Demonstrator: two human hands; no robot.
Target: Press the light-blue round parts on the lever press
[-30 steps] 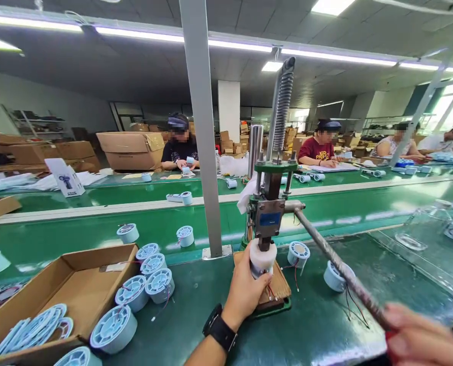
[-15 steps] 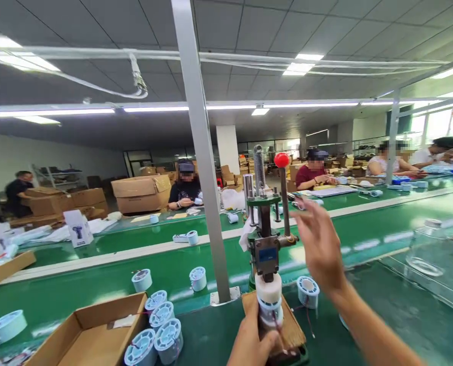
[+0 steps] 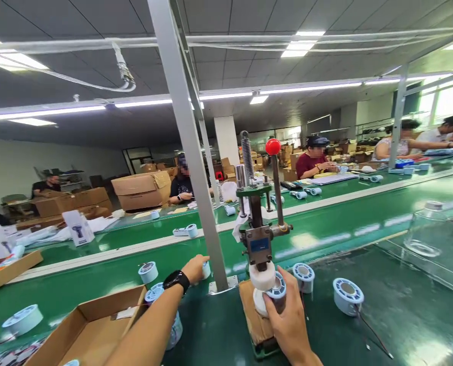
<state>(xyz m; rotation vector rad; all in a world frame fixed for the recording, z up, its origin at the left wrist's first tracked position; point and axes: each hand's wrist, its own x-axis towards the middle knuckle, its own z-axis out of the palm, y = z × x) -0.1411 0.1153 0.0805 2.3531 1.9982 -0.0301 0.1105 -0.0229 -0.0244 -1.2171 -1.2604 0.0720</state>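
My right hand point(image 3: 289, 310) grips a light blue round plastic housing point(image 3: 277, 285) between thumb and fingers. It holds the housing tilted beside the white ram block point(image 3: 262, 276) of a hand press point(image 3: 259, 244), over the white lower seat point(image 3: 260, 303). The press lever with its red knob point(image 3: 272, 147) stands upright, untouched. My left hand point(image 3: 194, 268), below a black watch, reaches across to the belt by the metal post. Its fingers close around another light blue housing point(image 3: 206, 270), mostly hidden by the hand.
Two housings with wires stand right of the press, one nearer point(image 3: 347, 297), one behind point(image 3: 303, 277). An open cardboard box point(image 3: 97, 310) sits left, beside more housings. The metal post point(image 3: 196, 152) rises between my hands. Co-workers sit across the green belt point(image 3: 127, 264).
My right hand has come down from beside the lever to hold the housing at the press. My left hand has left that housing and moved left to the belt. The view has shifted slightly.
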